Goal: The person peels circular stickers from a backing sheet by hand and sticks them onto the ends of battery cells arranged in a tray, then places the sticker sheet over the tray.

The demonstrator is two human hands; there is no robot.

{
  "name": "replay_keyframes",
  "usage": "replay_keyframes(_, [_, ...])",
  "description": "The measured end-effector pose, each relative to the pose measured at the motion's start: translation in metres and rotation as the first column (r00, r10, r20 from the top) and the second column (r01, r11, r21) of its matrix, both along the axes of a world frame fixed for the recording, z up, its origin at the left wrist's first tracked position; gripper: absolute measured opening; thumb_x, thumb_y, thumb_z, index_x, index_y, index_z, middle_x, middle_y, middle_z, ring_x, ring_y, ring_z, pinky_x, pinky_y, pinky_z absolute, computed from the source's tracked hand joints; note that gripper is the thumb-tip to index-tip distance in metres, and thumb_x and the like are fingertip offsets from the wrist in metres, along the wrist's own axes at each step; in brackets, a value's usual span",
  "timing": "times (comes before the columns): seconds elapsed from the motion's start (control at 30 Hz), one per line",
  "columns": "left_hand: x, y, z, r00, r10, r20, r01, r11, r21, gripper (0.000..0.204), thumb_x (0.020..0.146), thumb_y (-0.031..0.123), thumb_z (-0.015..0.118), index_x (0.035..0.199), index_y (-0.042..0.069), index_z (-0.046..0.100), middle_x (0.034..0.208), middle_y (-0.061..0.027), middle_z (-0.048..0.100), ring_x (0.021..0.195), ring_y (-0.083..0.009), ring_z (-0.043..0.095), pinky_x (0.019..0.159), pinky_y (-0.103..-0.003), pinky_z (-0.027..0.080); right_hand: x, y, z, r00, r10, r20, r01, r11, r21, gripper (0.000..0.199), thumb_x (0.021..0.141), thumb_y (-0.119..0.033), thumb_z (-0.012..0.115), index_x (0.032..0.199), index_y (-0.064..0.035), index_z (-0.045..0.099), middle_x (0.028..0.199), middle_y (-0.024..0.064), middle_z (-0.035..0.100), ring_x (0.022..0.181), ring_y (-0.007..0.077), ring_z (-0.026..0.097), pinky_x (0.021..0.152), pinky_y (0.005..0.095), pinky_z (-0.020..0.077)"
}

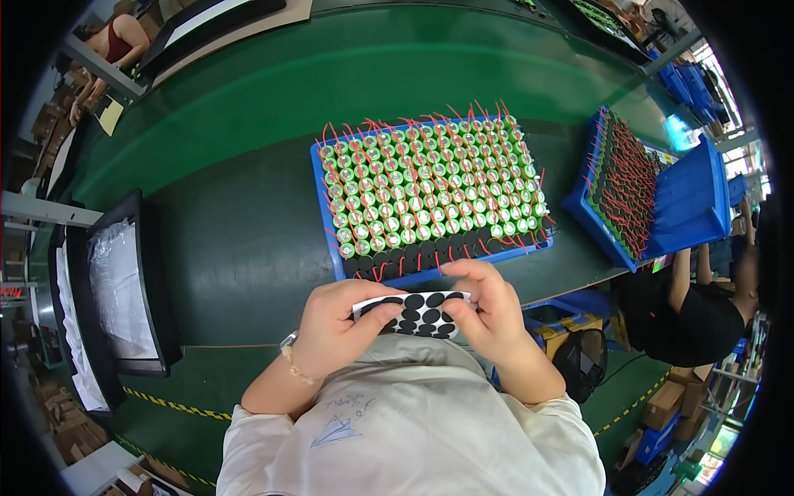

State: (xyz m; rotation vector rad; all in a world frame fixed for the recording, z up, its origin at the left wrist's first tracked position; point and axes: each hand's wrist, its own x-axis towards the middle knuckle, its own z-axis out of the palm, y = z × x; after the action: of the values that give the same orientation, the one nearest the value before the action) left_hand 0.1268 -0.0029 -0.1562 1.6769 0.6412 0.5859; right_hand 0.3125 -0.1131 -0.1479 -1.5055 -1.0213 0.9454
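Note:
Between my hands, close to my body, is a white sheet of round black stickers (423, 316). My left hand (346, 318) pinches its left end, thumb on top. The right end is gripped by my right hand (486, 310), its thumb on the stickers and its index finger stretched toward the tray. Just beyond stands a blue tray (324, 198) packed with rows of upright green battery cells (430, 186) with red wires. The row nearest me has black round tops (430, 252); the other rows show pale metal ends.
Right of the tray, a blue bin (691, 198) leans by another wired tray of black-topped cells (624, 186). Black trays with clear plastic wrap (124, 289) stand at the left. One person (703, 306) is at the right, another (124, 41) at the far left.

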Motion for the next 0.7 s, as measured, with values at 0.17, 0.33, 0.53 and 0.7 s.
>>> replay_keyframes(0.17, [-0.001, 0.001, -0.002, 0.996, 0.066, -0.064, -0.051, 0.976, 0.211, 0.012, 0.078, 0.006, 0.073, 0.087, 0.000, 0.069, 0.073, -0.0083, 0.068, 0.064, -0.0141, 0.064, 0.059, -0.025, 0.048, 0.012, 0.010, -0.004, 0.879, 0.022, 0.476, -0.145, 0.964, 0.223, 0.021, 0.070, -0.014, 0.078, 0.088, -0.0077, 0.068, 0.075, 0.0037, 0.062, 0.065, 0.0195, 0.057, 0.055, 0.0282, 0.0431])
replay_keyframes(0.33, [0.002, 0.001, -0.002, 0.996, 0.038, -0.080, -0.015, 0.962, 0.274, 0.012, 0.077, 0.011, 0.074, 0.082, 0.002, 0.069, 0.066, -0.0090, 0.065, 0.056, -0.0183, 0.061, 0.052, -0.027, 0.045, 0.020, 0.014, -0.005, 0.791, -0.002, 0.612, -0.219, 0.933, 0.286, 0.024, 0.064, -0.015, 0.081, 0.084, -0.0096, 0.068, 0.077, 0.0039, 0.061, 0.070, 0.0219, 0.058, 0.062, 0.0318, 0.0446])
replay_keyframes(0.53, [0.000, 0.000, -0.008, 0.990, 0.031, -0.140, 0.004, 0.970, 0.244, 0.013, 0.080, 0.011, 0.072, 0.080, -0.001, 0.067, 0.064, -0.0097, 0.064, 0.053, -0.0170, 0.060, 0.050, -0.027, 0.044, 0.021, 0.008, -0.017, 0.831, 0.065, 0.553, -0.237, 0.940, 0.246, 0.021, 0.063, -0.014, 0.080, 0.079, -0.0101, 0.067, 0.076, 0.0038, 0.061, 0.069, 0.0218, 0.059, 0.062, 0.0328, 0.0453])
replay_keyframes(0.7, [0.000, 0.002, -0.007, 0.986, 0.023, -0.165, 0.015, 0.974, 0.224, 0.016, 0.081, 0.013, 0.072, 0.079, -0.002, 0.066, 0.063, -0.0104, 0.062, 0.052, -0.0174, 0.059, 0.050, -0.027, 0.043, 0.037, 0.005, -0.005, 0.863, 0.104, 0.494, -0.312, 0.879, 0.360, 0.017, 0.067, -0.015, 0.081, 0.075, -0.0110, 0.067, 0.072, 0.0029, 0.060, 0.065, 0.0179, 0.058, 0.057, 0.0288, 0.0437])
